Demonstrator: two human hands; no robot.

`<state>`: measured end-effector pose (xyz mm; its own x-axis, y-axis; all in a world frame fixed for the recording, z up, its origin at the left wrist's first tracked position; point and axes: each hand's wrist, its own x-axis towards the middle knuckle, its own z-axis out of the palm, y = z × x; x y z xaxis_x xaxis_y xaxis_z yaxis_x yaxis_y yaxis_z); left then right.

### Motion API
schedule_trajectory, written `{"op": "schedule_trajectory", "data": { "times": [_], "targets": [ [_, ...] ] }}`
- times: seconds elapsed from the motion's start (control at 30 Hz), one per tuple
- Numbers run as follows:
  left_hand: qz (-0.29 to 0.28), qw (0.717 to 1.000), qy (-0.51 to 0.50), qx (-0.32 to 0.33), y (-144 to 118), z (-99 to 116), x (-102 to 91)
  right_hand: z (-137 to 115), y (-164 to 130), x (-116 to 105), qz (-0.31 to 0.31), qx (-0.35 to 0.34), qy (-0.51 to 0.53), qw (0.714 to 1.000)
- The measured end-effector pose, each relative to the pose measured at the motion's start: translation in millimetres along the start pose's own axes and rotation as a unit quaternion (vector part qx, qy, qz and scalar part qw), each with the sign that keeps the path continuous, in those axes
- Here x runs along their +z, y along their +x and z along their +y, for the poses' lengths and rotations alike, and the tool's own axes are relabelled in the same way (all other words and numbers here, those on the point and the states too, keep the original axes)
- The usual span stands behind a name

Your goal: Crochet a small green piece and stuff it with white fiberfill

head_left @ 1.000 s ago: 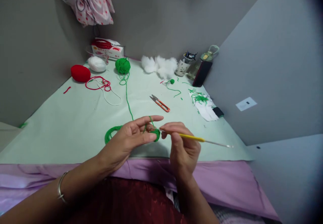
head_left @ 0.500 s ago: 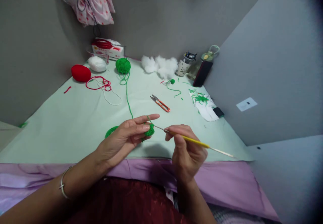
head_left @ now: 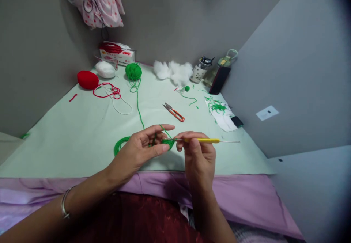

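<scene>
Your left hand (head_left: 142, 148) sits at the lower centre of the frame, palm turned up, forefinger stretched straight to the right, thumb and middle finger pinching the small green crochet piece (head_left: 168, 143). Your right hand (head_left: 197, 155) is just beside it, knuckles up, fingers closed round the yellow crochet hook (head_left: 203, 140), which lies level with its tip at the piece. Green yarn (head_left: 139, 106) runs over your forefinger up the worktop (head_left: 82, 133) to the green ball (head_left: 133, 71) at upper left.
</scene>
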<state>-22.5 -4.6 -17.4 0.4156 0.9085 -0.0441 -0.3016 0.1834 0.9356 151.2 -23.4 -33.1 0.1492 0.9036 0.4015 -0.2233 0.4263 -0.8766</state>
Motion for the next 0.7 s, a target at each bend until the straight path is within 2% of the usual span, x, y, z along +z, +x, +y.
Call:
{"op": "schedule_trajectory", "data": {
  "times": [0.2,0.33,0.4,0.47,0.57,0.6,0.63,0.7],
  "targets": [
    [0.022,0.999,0.029,0.009,-1.8,4.7,-0.9,-4.0,3.5,-1.9,-0.022,-0.016,-0.008,1.0],
    [0.045,0.994,0.097,0.029,-3.8,8.3,-0.5,-10.3,-0.8,-4.1,-0.036,-0.07,-0.128,0.989],
    [0.064,0.989,0.123,0.045,-4.8,8.3,1.4,-11.9,-5.3,-4.4,-0.055,-0.137,-0.217,0.965],
    [0.081,0.988,0.117,0.054,-5.6,7.1,4.4,-10.1,-10.8,-3.9,-0.084,-0.212,-0.313,0.922],
    [0.058,0.998,0.017,0.012,-5.1,5.4,8.0,-2.8,-17.5,-2.5,-0.076,-0.308,-0.437,0.842],
    [0.035,0.999,-0.031,-0.021,-4.3,5.4,8.3,-0.7,-18.3,-2.1,-0.065,-0.327,-0.451,0.828],
    [0.014,0.996,-0.076,-0.055,-3.3,5.8,7.8,0.5,-18.1,-1.8,-0.057,-0.332,-0.445,0.83],
    [-0.004,0.985,-0.138,-0.099,-0.9,7.7,5.4,0.1,-14.7,-1.1,-0.04,-0.294,-0.377,0.878]
  ]
}}
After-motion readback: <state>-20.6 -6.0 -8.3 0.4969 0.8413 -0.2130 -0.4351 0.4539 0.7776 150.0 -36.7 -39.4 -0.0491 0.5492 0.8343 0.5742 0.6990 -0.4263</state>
